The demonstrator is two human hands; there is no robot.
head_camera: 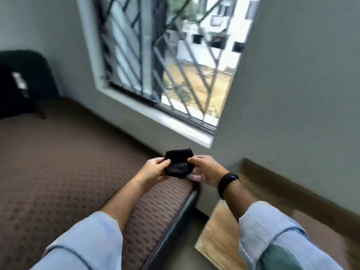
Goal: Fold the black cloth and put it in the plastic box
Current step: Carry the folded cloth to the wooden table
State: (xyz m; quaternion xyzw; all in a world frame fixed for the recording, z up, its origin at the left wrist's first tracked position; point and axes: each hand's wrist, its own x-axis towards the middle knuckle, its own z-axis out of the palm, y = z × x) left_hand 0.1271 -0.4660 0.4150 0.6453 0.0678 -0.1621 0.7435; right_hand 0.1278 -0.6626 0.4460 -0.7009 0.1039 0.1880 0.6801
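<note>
I see the black cloth [178, 162] as soft, matt fabric, the bed cover [58, 172] as brown woven textile with a raised diamond texture, the board [220, 238] past the bed's right edge as pale, scuffed raw wood, and the window grille [155, 55] as dull painted metal.

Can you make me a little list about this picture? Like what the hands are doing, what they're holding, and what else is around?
left hand: grips the left side of the black cloth
right hand: grips its right side
cloth: small folded bundle, held up in the air
wrist: dark wristband on the right arm
below: brown patterned mattress
nearby: wooden board on the floor, barred window ahead
plastic box: not in view
</note>
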